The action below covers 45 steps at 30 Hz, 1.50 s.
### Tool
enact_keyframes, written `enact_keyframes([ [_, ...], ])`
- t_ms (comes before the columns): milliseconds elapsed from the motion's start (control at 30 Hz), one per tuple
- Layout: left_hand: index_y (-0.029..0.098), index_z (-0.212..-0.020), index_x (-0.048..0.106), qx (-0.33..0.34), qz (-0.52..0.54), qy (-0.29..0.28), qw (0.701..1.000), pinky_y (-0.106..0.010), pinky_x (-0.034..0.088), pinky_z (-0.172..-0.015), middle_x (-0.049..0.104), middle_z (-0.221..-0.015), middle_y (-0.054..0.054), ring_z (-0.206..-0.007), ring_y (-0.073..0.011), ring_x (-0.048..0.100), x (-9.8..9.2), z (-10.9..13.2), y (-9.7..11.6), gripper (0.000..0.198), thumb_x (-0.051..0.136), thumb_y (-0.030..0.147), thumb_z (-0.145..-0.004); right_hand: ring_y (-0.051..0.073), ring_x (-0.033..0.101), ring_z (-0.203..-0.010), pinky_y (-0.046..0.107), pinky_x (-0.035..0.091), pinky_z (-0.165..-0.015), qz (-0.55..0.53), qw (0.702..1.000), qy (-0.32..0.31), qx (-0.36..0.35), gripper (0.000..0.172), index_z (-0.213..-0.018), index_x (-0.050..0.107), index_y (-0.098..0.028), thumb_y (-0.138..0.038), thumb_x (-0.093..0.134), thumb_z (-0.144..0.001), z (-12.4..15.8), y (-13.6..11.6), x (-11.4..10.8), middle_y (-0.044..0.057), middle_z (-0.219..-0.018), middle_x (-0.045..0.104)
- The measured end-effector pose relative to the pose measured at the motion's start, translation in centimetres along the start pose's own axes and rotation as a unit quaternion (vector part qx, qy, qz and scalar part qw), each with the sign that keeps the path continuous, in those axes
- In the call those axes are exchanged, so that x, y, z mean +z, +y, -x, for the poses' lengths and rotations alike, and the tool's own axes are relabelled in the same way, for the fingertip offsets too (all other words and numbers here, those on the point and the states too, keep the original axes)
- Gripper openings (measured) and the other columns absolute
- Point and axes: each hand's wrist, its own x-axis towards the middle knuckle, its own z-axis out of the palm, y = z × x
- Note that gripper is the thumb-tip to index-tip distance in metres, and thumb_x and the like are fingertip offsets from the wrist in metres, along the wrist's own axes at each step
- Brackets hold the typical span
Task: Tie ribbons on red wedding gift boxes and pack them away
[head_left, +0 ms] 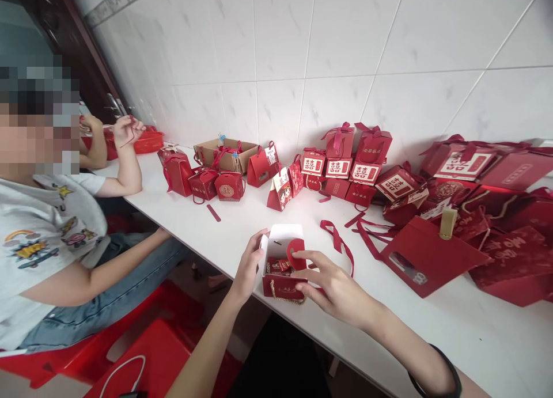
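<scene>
An open red gift box (283, 287) with a white inside stands on the table near its front edge. Its back flap is raised, and a twisted rope handle (276, 298) hangs over the front. Small red wrapped pieces (281, 266) lie inside it. My left hand (249, 268) grips the box's left side, fingers behind the white side flap. At the right side, my right hand (334, 284) has its index finger and thumb around the side of the box, by a rounded red flap (295, 251). Part of that grip is hidden behind the fingers.
Stacked red gift boxes (339, 167) line the wall, with bigger red bags (432, 254) at right. A loose ribbon (341, 242) lies right of the box. A cardboard tray (227, 153) sits at the back. Another person (64, 231) sits at left, one hand raised.
</scene>
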Motion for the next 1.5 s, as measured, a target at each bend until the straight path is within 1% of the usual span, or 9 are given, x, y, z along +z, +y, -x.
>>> enact_keyframes([
  [233, 0.018, -0.120, 0.049, 0.036, 0.038, 0.021, 0.998, -0.036, 0.040, -0.099, 0.050, -0.132, -0.010, -0.126, -0.0266, 0.044, 1.0, 0.4, -1.0, 0.044, 0.041, 0.042, -0.084, 0.033, 0.055, -0.113, 0.044, 0.056, -0.081, 0.223, 0.962, 0.148, -0.045, 0.022, -0.095, 0.064, -0.012, -0.023, 0.045, -0.091, -0.3, 0.5, 1.3, 0.020, -0.116, 0.058],
  [333, 0.018, -0.119, 0.049, 0.034, 0.015, 0.024, 0.999, -0.036, 0.041, -0.097, 0.053, -0.129, -0.010, -0.122, -0.0265, 0.047, 1.1, 0.5, -1.0, 0.045, 0.042, 0.042, -0.082, 0.033, 0.058, -0.106, 0.040, 0.058, -0.069, 0.250, 0.953, 0.170, 0.021, 0.019, -0.082, 0.058, -0.016, -0.028, 0.047, -0.091, -0.3, 0.8, 1.7, 0.019, -0.114, 0.057],
  [467, 0.019, -0.119, 0.049, 0.047, -0.015, 0.022, 0.999, -0.037, 0.039, -0.099, 0.053, -0.127, -0.010, -0.121, -0.0260, 0.047, 1.1, 0.7, -1.1, 0.044, 0.045, 0.042, -0.081, 0.032, 0.062, -0.099, 0.038, 0.057, -0.054, 0.165, 0.967, 0.143, 0.130, 0.022, -0.103, 0.051, -0.016, -0.033, 0.043, -0.091, -0.3, 1.3, 2.1, 0.021, -0.121, 0.050],
  [633, 0.019, -0.120, 0.045, 0.093, -0.062, -0.032, 0.993, -0.039, 0.039, -0.099, 0.051, -0.124, -0.012, -0.119, -0.0274, 0.047, 0.7, 1.0, -1.4, 0.051, 0.053, 0.049, -0.079, 0.028, 0.062, -0.103, 0.042, 0.060, -0.070, -0.023, 0.974, 0.094, 0.205, 0.055, -0.134, 0.023, -0.018, -0.037, 0.048, -0.088, -0.1, 2.0, 1.8, 0.020, -0.128, 0.046],
  [867, 0.021, -0.105, 0.046, 0.183, -0.142, -0.068, 0.970, -0.037, 0.043, -0.089, 0.049, -0.107, -0.008, -0.103, -0.0242, 0.051, 0.2, 0.8, -0.8, 0.040, 0.055, 0.048, -0.077, 0.021, 0.060, -0.107, 0.037, 0.058, -0.079, -0.156, 0.972, -0.014, 0.177, 0.044, -0.131, 0.034, -0.025, -0.026, 0.045, -0.089, -0.6, 2.2, 0.0, 0.011, -0.127, 0.051],
  [1100, 0.020, -0.101, 0.046, 0.193, -0.150, -0.080, 0.966, -0.035, 0.043, -0.081, 0.052, -0.094, -0.007, -0.093, -0.0238, 0.052, 0.0, 0.7, -1.2, 0.043, 0.051, 0.057, -0.078, 0.023, 0.060, -0.109, 0.039, 0.061, -0.073, -0.175, 0.967, -0.016, 0.186, 0.048, -0.135, 0.027, -0.025, -0.030, 0.043, -0.090, -0.4, 3.1, 0.3, 0.013, -0.126, 0.052],
  [1267, 0.020, -0.107, 0.051, 0.160, -0.191, -0.060, 0.966, -0.038, 0.043, -0.087, 0.052, -0.100, -0.009, -0.096, -0.0254, 0.052, 0.7, 0.8, -1.1, 0.054, 0.050, 0.064, -0.076, 0.023, 0.052, -0.120, 0.044, 0.050, -0.097, -0.122, 0.983, -0.040, 0.131, 0.044, -0.134, 0.037, -0.027, -0.036, 0.045, -0.092, -0.3, 3.1, 0.2, 0.010, -0.135, 0.046],
  [1400, 0.024, -0.117, 0.055, 0.110, -0.233, -0.054, 0.965, -0.041, 0.038, -0.101, 0.048, -0.118, -0.009, -0.116, -0.0269, 0.045, 1.7, 0.9, -0.6, 0.040, 0.051, 0.046, -0.084, 0.022, 0.046, -0.126, 0.040, 0.045, -0.103, -0.099, 0.985, -0.064, 0.130, 0.049, -0.137, 0.036, -0.026, -0.040, 0.047, -0.091, -0.3, 2.7, 0.0, 0.010, -0.139, 0.041],
  [1500, 0.023, -0.117, 0.054, 0.094, -0.218, -0.052, 0.970, -0.040, 0.038, -0.102, 0.048, -0.121, -0.009, -0.117, -0.0249, 0.046, 2.2, 1.0, -0.7, 0.034, 0.048, 0.037, -0.087, 0.021, 0.045, -0.127, 0.040, 0.044, -0.104, -0.102, 0.983, -0.070, 0.133, 0.048, -0.136, 0.038, -0.025, -0.040, 0.047, -0.091, -0.3, 2.6, 0.0, 0.011, -0.139, 0.042],
])
